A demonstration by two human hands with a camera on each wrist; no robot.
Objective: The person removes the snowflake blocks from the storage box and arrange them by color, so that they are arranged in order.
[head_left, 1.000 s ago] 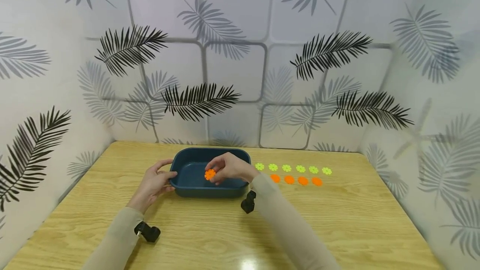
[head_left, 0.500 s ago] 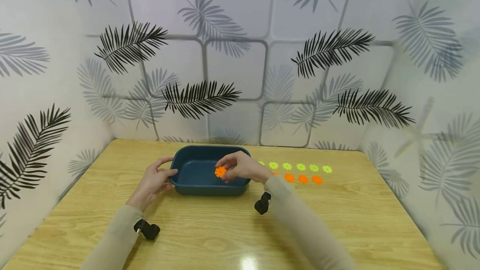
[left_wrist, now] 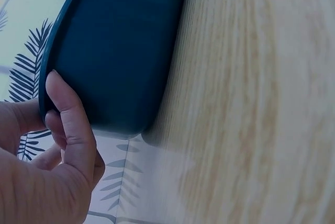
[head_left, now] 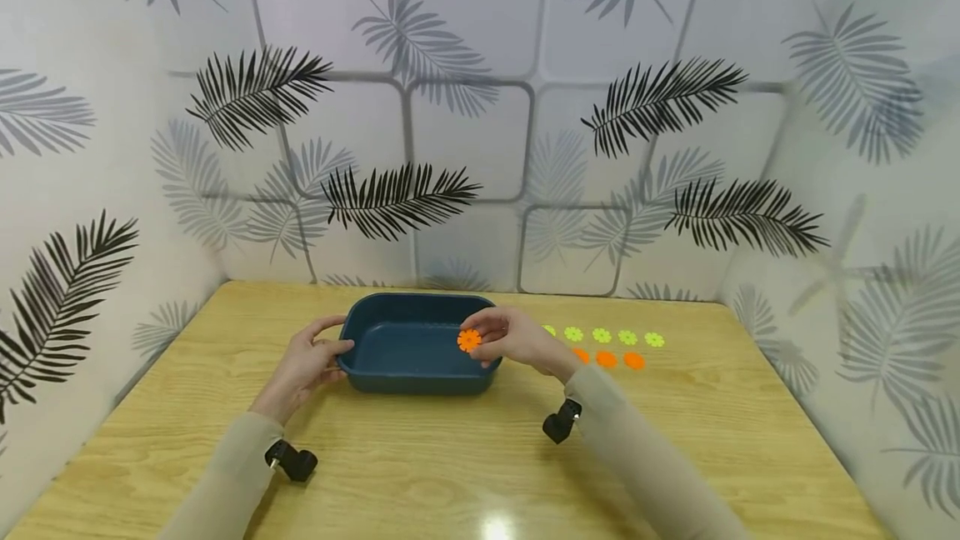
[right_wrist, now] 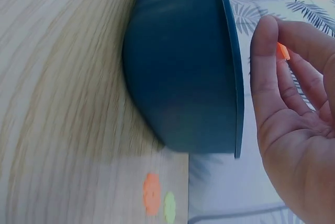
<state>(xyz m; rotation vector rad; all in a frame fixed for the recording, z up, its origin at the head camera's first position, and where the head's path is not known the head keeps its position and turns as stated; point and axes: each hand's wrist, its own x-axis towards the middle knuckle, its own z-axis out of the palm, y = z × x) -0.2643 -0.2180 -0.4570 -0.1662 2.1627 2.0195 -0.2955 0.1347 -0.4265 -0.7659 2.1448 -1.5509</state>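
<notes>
A dark blue rectangular tub (head_left: 420, 384) with rounded corners stands on the wooden table. My left hand (head_left: 303, 367) grips its left rim, the thumb over the edge; the left wrist view shows those fingers (left_wrist: 70, 114) at the tub wall (left_wrist: 120, 51). Over the tub's right end, my right hand (head_left: 517, 338) pinches an orange flower-shaped disc (head_left: 469, 341) between thumb and fingers. Only a sliver of the orange disc (right_wrist: 283, 52) shows behind the fingers in the right wrist view. No pieces are visible on the part of the tub's floor that shows.
Right of the tub lies a row of yellow-green flower discs (head_left: 602, 335), with a row of orange discs (head_left: 606, 359) in front of it. My right forearm and hand cover the left ends of both rows. A leaf-patterned wall (head_left: 465, 148) rises behind the table (head_left: 420, 465).
My right hand has moved right with the orange disc, from above the tub's middle to its right end. The left hand keeps its hold on the rim.
</notes>
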